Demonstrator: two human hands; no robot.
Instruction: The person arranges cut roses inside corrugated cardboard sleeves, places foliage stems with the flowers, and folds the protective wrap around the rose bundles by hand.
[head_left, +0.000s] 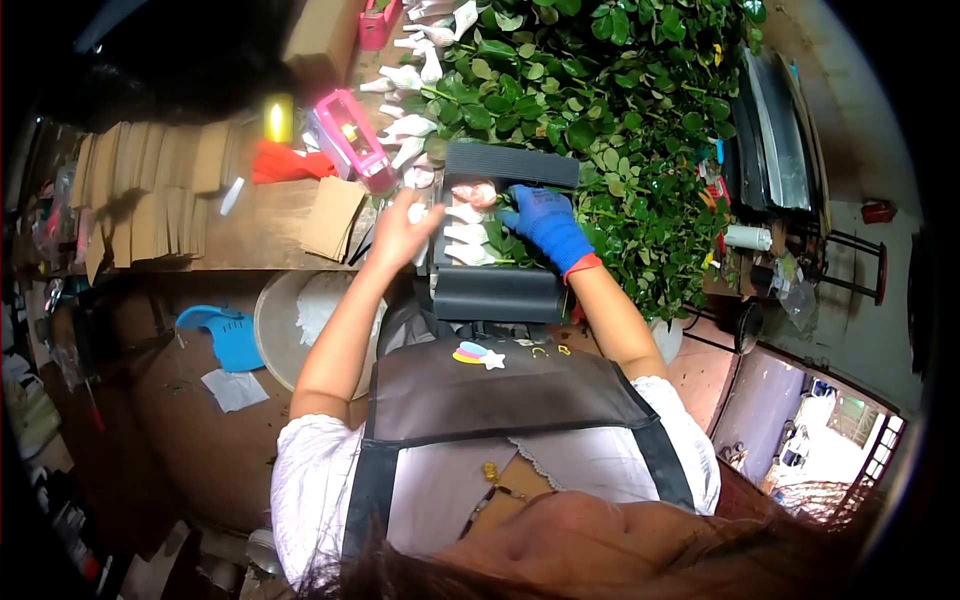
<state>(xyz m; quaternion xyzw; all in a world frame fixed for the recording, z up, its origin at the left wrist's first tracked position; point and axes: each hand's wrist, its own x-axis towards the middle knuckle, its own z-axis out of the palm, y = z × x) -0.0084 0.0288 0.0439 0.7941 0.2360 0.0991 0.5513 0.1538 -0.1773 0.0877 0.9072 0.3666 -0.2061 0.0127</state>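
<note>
Curled fingers of the gloved right hand [540, 222] lie over the leafy ends of the buds [467, 234], hiding whatever they may hold, so I cannot tell whether that grip is closed. Bare and slightly blurred, the left hand [405, 232] has its thumb and fingertips by the buds' heads, with a white piece [417, 213] between them; whether it pinches this is also unclear. Presumably only the right is gloved because it works among thorns.

Nearest the apron [500, 395], at the front edge of the bench [270, 225], a dark near pad [500, 295] and a ribbed far pad [512, 165] flank the buds, probably to keep them lined up. Left of these, cards [333, 218] lie close to the front edge, apparently within easy reach of the bare hand. Beyond stands a pink dispenser [352, 140] beside a red cloth [290, 162]. Toward the far edge, an outer row [408, 127] of white-wrapped heads points left, leaves [600, 100] heaped over the bench's right side, which seems to keep heads clear of foliage.
</note>
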